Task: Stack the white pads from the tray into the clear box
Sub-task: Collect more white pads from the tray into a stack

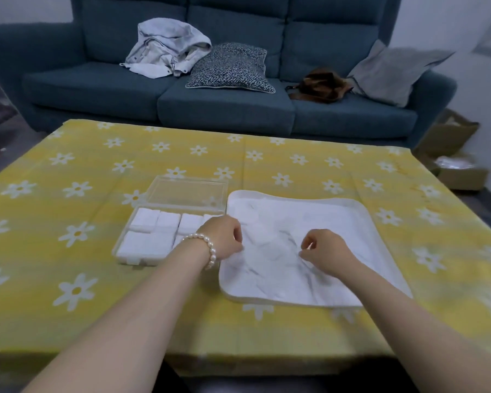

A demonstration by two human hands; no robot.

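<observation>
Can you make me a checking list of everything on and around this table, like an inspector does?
Surface: table under a yellow cloth printed with white daisies.
Job's things: white tray with loose white pads that blend into it; clear box, lid open behind it, with stacks of pads inside.
Clutter: nothing seen on the cloth besides these.
Hands: left hand with a pearl bracelet, fingers curled at the tray's left edge; right hand, fingers curled over the tray. What either pinches is too white to tell.
Cables: nothing seen.
Surroundings: blue sofa with a pale jacket, two cushions, a brown bag; cardboard boxes on the floor at right.
</observation>
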